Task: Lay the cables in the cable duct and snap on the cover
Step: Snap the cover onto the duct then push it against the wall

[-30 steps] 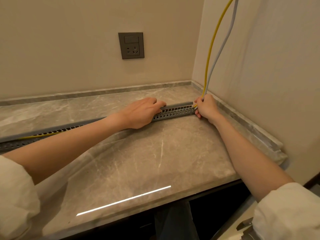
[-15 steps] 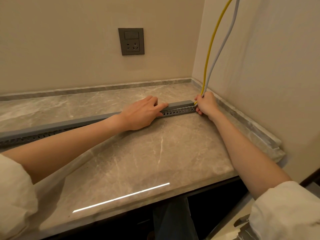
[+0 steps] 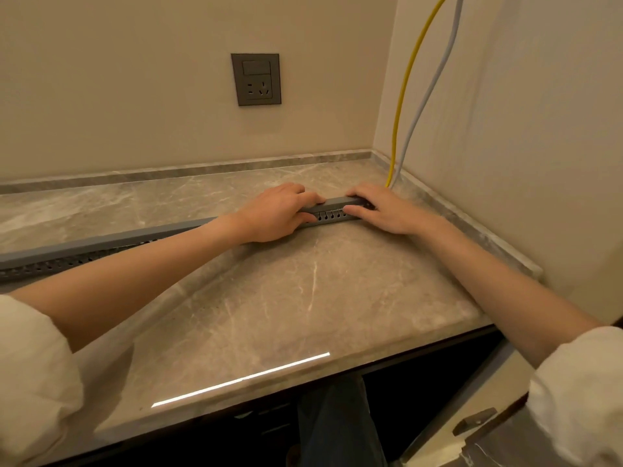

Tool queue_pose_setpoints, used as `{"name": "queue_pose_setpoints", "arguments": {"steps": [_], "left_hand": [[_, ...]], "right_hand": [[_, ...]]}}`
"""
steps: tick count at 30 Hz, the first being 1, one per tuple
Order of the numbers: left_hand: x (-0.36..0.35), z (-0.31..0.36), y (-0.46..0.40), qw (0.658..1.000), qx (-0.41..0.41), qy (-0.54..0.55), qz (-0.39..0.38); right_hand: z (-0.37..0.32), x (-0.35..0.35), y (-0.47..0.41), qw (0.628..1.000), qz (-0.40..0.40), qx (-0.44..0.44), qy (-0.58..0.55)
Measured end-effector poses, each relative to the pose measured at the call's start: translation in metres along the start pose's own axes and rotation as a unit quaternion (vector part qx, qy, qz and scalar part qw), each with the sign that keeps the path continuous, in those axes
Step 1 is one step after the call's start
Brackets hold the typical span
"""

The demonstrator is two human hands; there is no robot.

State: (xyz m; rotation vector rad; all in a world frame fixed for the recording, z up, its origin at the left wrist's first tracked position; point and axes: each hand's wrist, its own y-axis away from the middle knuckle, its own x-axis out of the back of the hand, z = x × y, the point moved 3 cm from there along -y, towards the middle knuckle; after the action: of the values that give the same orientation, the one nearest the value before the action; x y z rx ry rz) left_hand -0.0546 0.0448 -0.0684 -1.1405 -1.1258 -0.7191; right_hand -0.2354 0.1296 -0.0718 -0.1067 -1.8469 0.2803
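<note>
One head-worn camera looks forward and down, close over the countertop point(image 3: 303, 298).

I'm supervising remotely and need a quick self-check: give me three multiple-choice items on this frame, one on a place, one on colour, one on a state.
1. Where does the cable duct lie?
A on the countertop
B on the floor
C mounted on the wall

2. What colours are the cables rising at the corner?
A red and black
B yellow cable and grey cable
C green and white

3. What do the left hand and right hand do?
A hang idle
B pull the plug
C rest on the duct's right end

Answers: A, it lies on marble; B, both colours show; C, both hands lie on it.
</note>
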Motion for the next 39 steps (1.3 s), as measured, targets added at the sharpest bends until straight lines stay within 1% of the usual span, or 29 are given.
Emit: {"name": "queue_pose_setpoints", "arguments": {"steps": [2, 5, 8, 11, 16, 18, 24, 27, 30, 33, 39], "left_hand": [[0.006, -0.005, 0.005, 1.0, 0.012, 0.015, -0.017], [0.017, -0.02, 0.024, 0.999, 0.043, 0.004, -0.023], [0.027, -0.034, 0.056, 0.995, 0.057, -0.085, 0.016], [0.036, -0.042, 0.088, 0.983, 0.066, -0.161, 0.061], [0.047, -0.058, 0.125, 0.969, 0.115, -0.21, 0.06], [0.05, -0.06, 0.131, 0.969, 0.107, -0.215, 0.063], [0.063, -0.064, 0.12, 0.958, 0.029, -0.279, 0.063], [0.07, -0.07, 0.114, 0.955, 0.004, -0.291, 0.056], [0.062, -0.073, 0.115, 0.958, -0.002, -0.28, 0.054], [0.048, -0.077, 0.121, 0.962, 0.01, -0.266, 0.055], [0.042, -0.078, 0.122, 0.959, 0.027, -0.275, 0.062]], "right_hand": [[0.001, -0.002, 0.0, 0.999, 0.043, 0.011, -0.029], [0.002, -0.005, 0.0, 0.996, 0.063, 0.023, -0.051], [0.004, -0.006, 0.0, 0.995, 0.064, 0.01, -0.07], [0.003, -0.006, 0.0, 0.994, 0.065, -0.001, -0.086], [0.002, -0.004, 0.002, 0.994, 0.058, -0.015, -0.096], [0.0, -0.003, 0.003, 0.993, 0.054, -0.015, -0.102], [0.0, -0.003, 0.005, 0.99, 0.049, -0.037, -0.127], [0.002, -0.003, 0.004, 0.99, 0.042, -0.043, -0.128], [0.003, -0.004, 0.003, 0.989, 0.041, -0.044, -0.132], [0.005, -0.006, 0.001, 0.991, 0.036, -0.044, -0.123], [0.002, -0.006, 0.002, 0.992, 0.032, -0.038, -0.116]]}}
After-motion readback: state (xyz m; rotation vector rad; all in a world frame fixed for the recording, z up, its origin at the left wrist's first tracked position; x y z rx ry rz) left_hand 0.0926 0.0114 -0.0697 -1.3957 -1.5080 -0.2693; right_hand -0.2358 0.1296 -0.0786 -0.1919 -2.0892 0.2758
